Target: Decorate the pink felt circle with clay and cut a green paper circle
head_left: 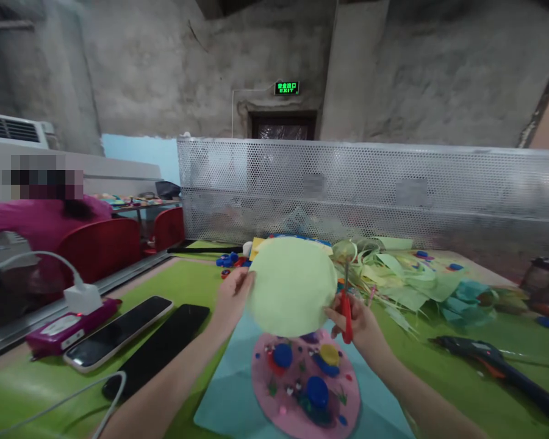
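Note:
My left hand (231, 299) pinches the left edge of a pale green paper disc (293, 286) and holds it up above the table. At the disc's right edge, my right hand (359, 323) grips red-handled scissors (346, 305) with the blades pointing up. Below the disc lies a pink round board (302, 390) dotted with blue and yellow bottle caps, resting on a light blue sheet (229, 396).
Two phones (119, 332) and a magenta power bank (61, 329) with a white charger lie at left. A black glue gun (485, 360) lies at right. Green and teal paper scraps (412, 280) pile behind. A perforated metal screen (370, 189) backs the green table (439, 378). A person in pink (41, 219) sits far left.

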### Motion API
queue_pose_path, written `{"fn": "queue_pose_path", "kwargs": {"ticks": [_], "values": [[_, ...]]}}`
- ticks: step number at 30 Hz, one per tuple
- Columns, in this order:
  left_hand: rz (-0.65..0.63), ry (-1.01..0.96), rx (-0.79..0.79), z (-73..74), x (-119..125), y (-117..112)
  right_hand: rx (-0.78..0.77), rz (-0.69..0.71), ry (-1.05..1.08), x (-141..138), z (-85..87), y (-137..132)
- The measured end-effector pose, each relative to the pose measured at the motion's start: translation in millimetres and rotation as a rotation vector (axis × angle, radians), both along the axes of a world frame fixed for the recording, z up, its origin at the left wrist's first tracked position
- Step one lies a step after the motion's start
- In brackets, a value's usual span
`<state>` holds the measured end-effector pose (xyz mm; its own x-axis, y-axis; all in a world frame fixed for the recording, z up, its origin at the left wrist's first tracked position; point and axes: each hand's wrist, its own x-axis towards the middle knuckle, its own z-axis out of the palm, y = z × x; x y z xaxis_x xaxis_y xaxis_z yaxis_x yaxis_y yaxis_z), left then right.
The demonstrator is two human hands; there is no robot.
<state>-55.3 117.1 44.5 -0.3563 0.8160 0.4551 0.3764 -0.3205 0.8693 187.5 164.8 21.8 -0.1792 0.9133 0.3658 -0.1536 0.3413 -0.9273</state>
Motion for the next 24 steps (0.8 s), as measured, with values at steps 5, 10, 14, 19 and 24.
{"fn": "queue_pose_path", "kwargs": {"ticks": [5, 10, 14, 19, 24], "values": [[0.003, 0.006, 0.032, 12.0, 0, -8, 0.002, -0.037, 0.054, 5, 27.7, -6], [-0.068, -0.028, -0.05, 16.8, 11, -17, -0.012, -0.122, 0.057, 12, 36.6, -9], [0.025, 0.001, -0.066, 17.7, 15, -24, -0.077, 0.001, -0.016, 21, 32.1, -17], [0.265, 0.051, -0.108, 31.2, 12, -40, -0.104, 0.05, -0.089, 35, 30.3, -40], [0.441, 0.163, -0.037, 33.8, 10, -52, -0.189, -0.099, -0.199, 42, 25.9, -55]]}}
